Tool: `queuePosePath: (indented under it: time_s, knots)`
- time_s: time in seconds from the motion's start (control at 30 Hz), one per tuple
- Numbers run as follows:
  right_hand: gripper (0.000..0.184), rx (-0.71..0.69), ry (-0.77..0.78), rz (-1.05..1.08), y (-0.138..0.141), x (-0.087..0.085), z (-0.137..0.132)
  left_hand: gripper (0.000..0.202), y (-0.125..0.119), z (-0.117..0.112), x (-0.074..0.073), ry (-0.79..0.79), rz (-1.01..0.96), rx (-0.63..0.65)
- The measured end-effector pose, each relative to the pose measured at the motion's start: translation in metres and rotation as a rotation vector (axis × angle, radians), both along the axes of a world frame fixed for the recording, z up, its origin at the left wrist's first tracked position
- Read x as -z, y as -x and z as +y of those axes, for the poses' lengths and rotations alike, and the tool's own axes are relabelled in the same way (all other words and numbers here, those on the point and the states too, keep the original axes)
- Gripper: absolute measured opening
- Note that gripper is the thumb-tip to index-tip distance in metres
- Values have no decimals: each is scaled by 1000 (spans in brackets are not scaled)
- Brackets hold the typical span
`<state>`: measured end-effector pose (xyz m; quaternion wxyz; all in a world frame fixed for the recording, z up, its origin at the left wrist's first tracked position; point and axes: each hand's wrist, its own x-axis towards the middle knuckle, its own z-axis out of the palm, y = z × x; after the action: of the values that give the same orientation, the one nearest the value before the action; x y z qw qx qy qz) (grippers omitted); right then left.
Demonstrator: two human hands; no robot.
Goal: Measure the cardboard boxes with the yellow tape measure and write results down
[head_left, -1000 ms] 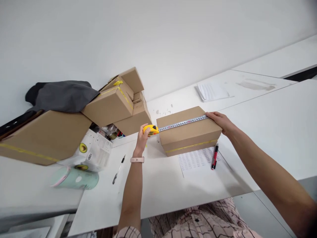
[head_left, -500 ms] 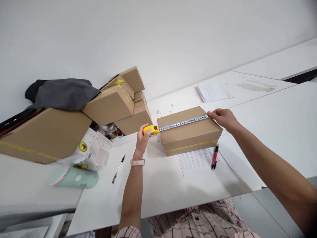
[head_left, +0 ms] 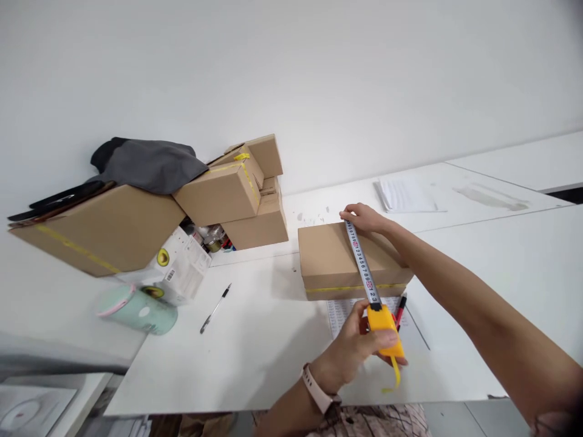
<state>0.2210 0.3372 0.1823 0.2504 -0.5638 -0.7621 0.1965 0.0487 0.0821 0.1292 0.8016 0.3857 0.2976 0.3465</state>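
Observation:
A yellow tape measure point(head_left: 382, 328) is gripped in my left hand point(head_left: 353, 346), in front of a closed cardboard box point(head_left: 325, 252). Its blade point(head_left: 361, 261) is pulled out and runs front to back across the box top, past the front edge. At the far edge of the box, the fingers of my right hand point(head_left: 364, 217) pinch the blade's end. Under the front of the box lies a printed sheet point(head_left: 337, 321), partly covered by the box and my left hand. A red and black marker point(head_left: 401, 309) rests on the sheet, half hidden behind the tape measure.
Several cardboard boxes point(head_left: 218, 197) stand stacked at the left, with a dark cloth point(head_left: 152, 164) on top. Nearer are a white avocado-printed carton point(head_left: 184, 264), a mint-green cylinder point(head_left: 146, 309) and a pen point(head_left: 215, 308). A paper stack point(head_left: 405, 194) lies behind the box.
The tape measure swung from lying along the box's length to running front to back across it. My left hand moved right and nearer; my right hand moved left to the far edge.

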Motion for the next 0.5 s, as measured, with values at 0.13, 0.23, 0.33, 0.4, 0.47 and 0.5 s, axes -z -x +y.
queuePosePath:
  time_s: [0.13,0.23,0.33,0.4,0.47,0.5]
  knots:
    - [35,87,48,5,-2,14,14,61,-2,13,-15,-5,-2,-27]
    - [38,85,77,14,-7,23,13,59,-6,11,-15,10,-40,-28]
    - [43,52,125,70,-9,24,8,59,-12,0,-9,53,-40,-48]
    - [45,48,147,91,-9,23,5,59,-16,-6,-7,69,-37,-45]
    - [45,39,144,93,-9,21,4,60,-17,-9,-6,70,-39,-37]
    - [45,32,134,89,-8,21,3,60,-17,-10,-6,69,-38,-33]
